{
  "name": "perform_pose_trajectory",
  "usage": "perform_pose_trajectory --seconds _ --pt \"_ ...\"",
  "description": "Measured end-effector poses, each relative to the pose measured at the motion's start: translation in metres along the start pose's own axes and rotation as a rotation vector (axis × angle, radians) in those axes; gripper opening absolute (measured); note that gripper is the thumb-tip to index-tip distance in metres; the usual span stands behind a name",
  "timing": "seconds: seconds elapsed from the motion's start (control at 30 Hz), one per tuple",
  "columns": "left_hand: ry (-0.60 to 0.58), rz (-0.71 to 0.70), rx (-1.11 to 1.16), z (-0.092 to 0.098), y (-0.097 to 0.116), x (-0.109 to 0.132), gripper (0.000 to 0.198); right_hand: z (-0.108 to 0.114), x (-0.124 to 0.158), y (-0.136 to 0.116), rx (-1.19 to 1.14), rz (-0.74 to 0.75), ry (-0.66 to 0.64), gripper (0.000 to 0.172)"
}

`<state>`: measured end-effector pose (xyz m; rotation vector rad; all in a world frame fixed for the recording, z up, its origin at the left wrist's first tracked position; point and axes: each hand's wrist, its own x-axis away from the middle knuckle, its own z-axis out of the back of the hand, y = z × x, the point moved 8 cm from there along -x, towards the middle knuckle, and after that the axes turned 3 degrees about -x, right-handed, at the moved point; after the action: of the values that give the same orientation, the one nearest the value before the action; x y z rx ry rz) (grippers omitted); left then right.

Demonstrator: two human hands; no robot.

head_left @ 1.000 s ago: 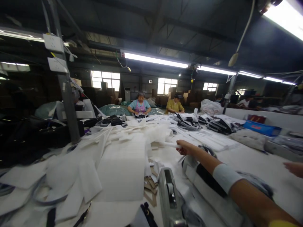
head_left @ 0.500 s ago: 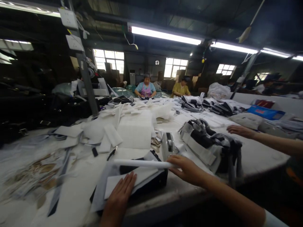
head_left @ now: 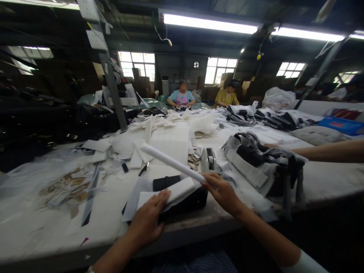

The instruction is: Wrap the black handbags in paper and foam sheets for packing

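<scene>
Head view, items listed by size.

1. Counter (head_left: 57, 231): a long work surface littered with white offcuts and strips. Two seated people (head_left: 182, 96) work at its far end.
2. Stack of white foam sheets (head_left: 173, 142): lies mid-counter, beyond both hands.
3. Wrapped bag bundle (head_left: 256, 167): sits right of the hands. A co-worker's arm (head_left: 327, 151) reaches in behind it from the right; the hand itself is hidden.
4. Black case (head_left: 187, 204): lies at the near edge of the counter, between the two hands, partly covered by a white sheet (head_left: 179, 189).
5. White roll (head_left: 170, 162): a slim tube raised above the case. Its long axis runs from the near right up and away to the far left, with the far end free over the foam stack.
6. Tape dispenser (head_left: 209, 159): stands just beyond the right hand, apart from it.
7. Right hand (head_left: 223, 193): fingers closed around the near end of the white roll. This hand alone carries it.
8. Left hand (head_left: 148, 220): fingers spread flat, gripping nothing, palm down on the white sheet at the left end of the black case. The roll passes above and to the right of it, not touching.
</scene>
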<state>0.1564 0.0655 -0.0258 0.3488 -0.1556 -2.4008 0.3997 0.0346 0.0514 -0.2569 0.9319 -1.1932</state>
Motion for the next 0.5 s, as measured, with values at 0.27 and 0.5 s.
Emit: perform_pose_trajectory --seconds 0.27,0.5 --pt "-0.232 -0.008 0.072 0.008 -0.011 -0.015 0.071 0.02 0.074 0.004 0.2 0.098 0.018 0.033" --pt "-0.371 -0.113 0.101 0.038 -0.01 -0.037 0.066 -0.014 0.09 -0.011 0.457 0.277 0.01 0.043"
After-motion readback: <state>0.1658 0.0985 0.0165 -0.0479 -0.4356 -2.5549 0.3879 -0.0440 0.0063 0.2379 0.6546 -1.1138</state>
